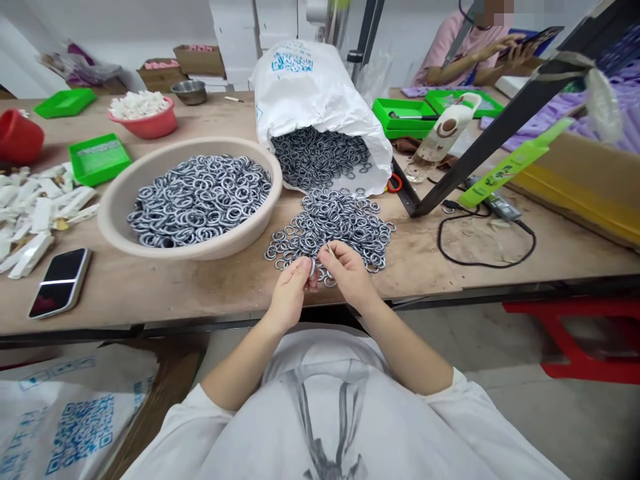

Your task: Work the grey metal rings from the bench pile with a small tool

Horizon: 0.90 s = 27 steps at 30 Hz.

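Both hands meet over the front of a loose pile of grey rings (345, 220) on the table. My left hand (291, 290) is closed, with a grey ring (313, 268) pinched between thumb and fingers. Close beside it, my right hand (350, 275) pinches a thin, pale, pointed tool (330, 250); its exact kind is too small to make out. Left of the pile stands a wide beige basin (113, 223) full of the same rings. Behind the pile, a white sack (315, 87) lies on its side, its mouth open and more rings inside.
At the left are a phone (60, 283), white plastic pieces (43, 213) and a green tray (100, 159). A dark metal bar (480, 133) slants across the right, near a bottle (445, 130) and a black cable (440, 243). Another person (465, 50) sits at the back right.
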Tool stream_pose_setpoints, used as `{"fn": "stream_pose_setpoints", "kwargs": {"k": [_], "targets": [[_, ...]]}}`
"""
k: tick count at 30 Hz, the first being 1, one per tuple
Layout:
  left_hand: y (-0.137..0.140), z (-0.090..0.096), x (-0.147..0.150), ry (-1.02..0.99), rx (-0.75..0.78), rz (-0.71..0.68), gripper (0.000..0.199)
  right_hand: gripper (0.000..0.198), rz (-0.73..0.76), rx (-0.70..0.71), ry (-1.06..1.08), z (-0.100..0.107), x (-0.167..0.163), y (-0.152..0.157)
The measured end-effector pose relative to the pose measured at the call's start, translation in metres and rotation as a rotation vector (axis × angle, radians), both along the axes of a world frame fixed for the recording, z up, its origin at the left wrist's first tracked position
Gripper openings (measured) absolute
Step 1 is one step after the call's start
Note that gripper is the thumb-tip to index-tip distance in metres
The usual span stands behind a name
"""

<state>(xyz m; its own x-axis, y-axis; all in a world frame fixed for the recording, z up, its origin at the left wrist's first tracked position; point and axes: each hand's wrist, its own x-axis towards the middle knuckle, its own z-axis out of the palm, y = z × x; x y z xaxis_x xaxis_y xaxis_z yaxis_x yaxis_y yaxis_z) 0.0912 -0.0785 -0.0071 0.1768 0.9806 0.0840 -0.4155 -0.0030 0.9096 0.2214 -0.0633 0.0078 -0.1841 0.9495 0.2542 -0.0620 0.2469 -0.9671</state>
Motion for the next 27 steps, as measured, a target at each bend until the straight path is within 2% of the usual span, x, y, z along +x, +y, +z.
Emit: {"fn": "stream_pose_setpoints", "kwargs": {"k": [5,8,11,14,16,18,20,22,24,27], "targets": [[-0.002,0.005,-0.002,0.014,-0.036,0.065,0.049,0.047,-0.031,0.304,-0.482,0.006,0.013,-0.014],[-0.001,0.003,-0.002,0.001,-0.082,0.118,0.052,0.045,-0.067,0.371,-0.604,0.011,0.012,-0.023],[-0.001,-0.005,-0.005,0.023,-0.069,0.089,0.052,0.045,-0.075,0.379,-0.636,0.012,0.01,-0.025],[-0.008,-0.009,-0.009,0.089,0.026,-0.004,0.05,0.047,-0.067,0.308,-0.664,0.008,0.013,-0.016],[-0.015,-0.002,-0.015,0.177,0.134,-0.098,0.049,0.049,-0.126,0.218,-0.681,0.003,0.019,-0.004],[-0.019,0.013,-0.027,0.306,0.274,-0.081,0.047,0.05,-0.218,0.153,-0.709,-0.001,0.023,0.009],[-0.014,0.035,-0.046,0.509,0.444,0.19,0.045,0.048,-0.278,0.131,-0.792,0.0,0.024,0.019],[0.001,0.059,-0.071,0.86,0.61,0.566,0.036,0.041,-0.301,0.138,-0.944,0.003,0.019,0.028],[0.02,0.078,-0.097,1.229,0.686,0.856,0.033,0.033,-0.292,0.163,-1.125,0.008,0.01,0.036],[0.041,0.092,-0.123,1.567,0.581,0.919,0.031,0.023,-0.243,0.166,-1.336,0.012,-0.004,0.049]]}}
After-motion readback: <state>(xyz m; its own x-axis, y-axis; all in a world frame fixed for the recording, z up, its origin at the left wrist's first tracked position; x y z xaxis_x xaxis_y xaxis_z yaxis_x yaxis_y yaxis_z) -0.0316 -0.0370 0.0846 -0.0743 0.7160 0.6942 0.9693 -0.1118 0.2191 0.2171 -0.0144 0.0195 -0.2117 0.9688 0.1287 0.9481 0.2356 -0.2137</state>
